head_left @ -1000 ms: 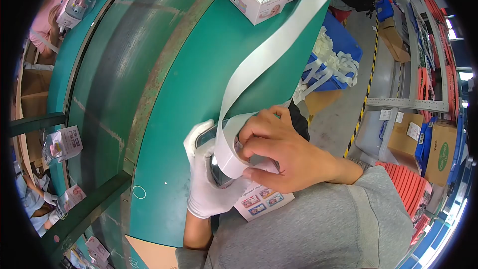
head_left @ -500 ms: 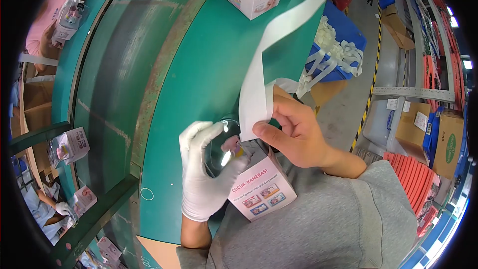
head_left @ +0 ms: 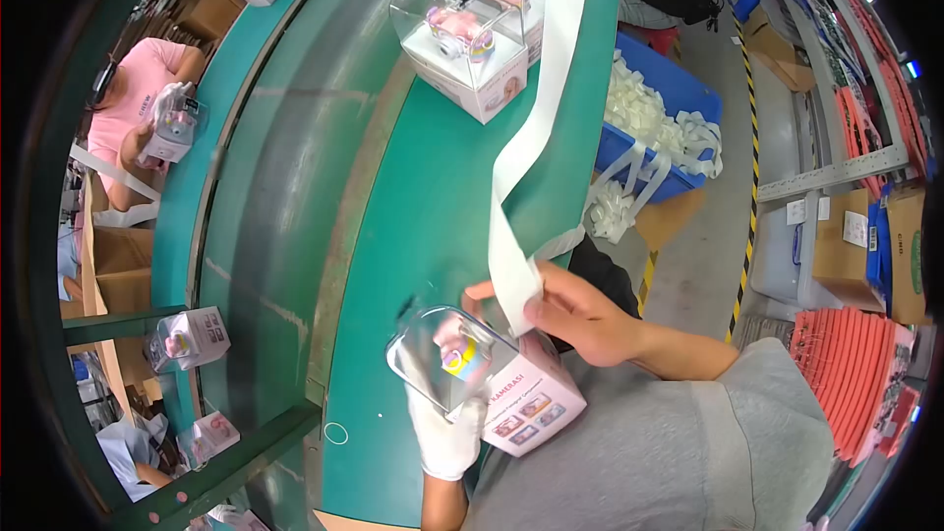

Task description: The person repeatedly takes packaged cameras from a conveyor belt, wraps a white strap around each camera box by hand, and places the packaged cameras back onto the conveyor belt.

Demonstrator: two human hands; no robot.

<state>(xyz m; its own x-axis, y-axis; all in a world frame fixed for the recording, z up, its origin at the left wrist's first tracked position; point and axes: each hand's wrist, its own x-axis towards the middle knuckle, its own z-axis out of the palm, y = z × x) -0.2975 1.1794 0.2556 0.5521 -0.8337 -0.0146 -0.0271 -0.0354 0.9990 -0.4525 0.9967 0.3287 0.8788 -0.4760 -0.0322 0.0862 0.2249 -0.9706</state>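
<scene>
The table [head_left: 423,206] lies between the belt [head_left: 285,177] on its left and the bin [head_left: 700,88] on its right.

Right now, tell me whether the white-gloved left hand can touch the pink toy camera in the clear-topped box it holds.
Probably not directly: the clear plastic cover stands between the left hand and the toy camera.

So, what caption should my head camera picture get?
Gloved left hand holds a boxed pink toy; bare right hand pinches a white strip.

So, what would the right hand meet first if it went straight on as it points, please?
The right hand would likely meet the clear plastic cover of the camera box, though depth is unclear.
</scene>
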